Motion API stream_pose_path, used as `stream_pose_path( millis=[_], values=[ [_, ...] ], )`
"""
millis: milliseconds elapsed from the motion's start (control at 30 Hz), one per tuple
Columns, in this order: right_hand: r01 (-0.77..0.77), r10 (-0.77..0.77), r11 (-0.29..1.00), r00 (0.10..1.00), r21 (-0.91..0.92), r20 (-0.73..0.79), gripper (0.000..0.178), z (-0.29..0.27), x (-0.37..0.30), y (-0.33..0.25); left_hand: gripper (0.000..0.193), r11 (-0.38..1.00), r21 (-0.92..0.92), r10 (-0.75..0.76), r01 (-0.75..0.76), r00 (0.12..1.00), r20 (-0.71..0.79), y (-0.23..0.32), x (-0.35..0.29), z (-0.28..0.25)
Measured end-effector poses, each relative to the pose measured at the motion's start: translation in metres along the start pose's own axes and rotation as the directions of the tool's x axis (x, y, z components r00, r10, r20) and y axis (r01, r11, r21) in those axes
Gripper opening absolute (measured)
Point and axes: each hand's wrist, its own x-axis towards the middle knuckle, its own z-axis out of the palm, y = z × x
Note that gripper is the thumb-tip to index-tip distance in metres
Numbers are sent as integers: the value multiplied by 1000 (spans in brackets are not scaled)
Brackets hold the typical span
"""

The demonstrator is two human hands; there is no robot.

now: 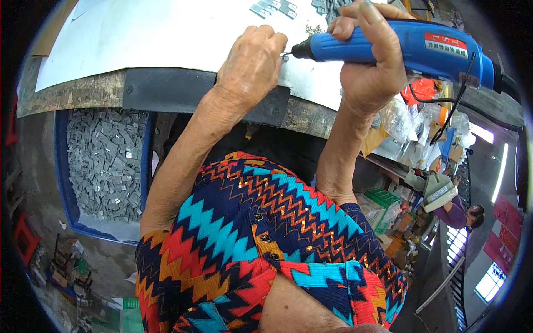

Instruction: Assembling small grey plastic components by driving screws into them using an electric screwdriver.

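A blue electric screwdriver (355,49) lies almost level in my right hand (375,61), whose fingers wrap round its body. Its thin bit points left and meets a small grey part (285,56) at the fingertips of my left hand (252,64). That hand is closed in a pinch on the part, most of which my fingers hide. Both hands are over the white-covered worktable (139,36). Farther back on the white surface lie several flat grey plastic pieces (275,8) and a small heap of screws (315,29).
Below the table's left edge stands a blue bin (65,183) full of grey pieces. A black strip (166,91) covers part of the near table edge. A black cord (461,100) hangs from the screwdriver. Plastic bags (397,119) lie at the right; another person (458,213) is beyond.
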Motion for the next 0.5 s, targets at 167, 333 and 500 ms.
stream_pose_path(
  millis=[167,333,500],
  values=[
    [30,-30,999,999,-35,-18,17,7,1,1,11,1000,-7,1,-1,1000,-14,0,0,1],
    [-6,11,988,1000,-153,28,14,16,6,-4,13,999,-46,-23,22,1000,-15,-1,0,1],
    [44,-34,981,998,-187,54,11,10,6,4,14,998,-62,-32,32,999,-9,-1,1,1]
  ],
)
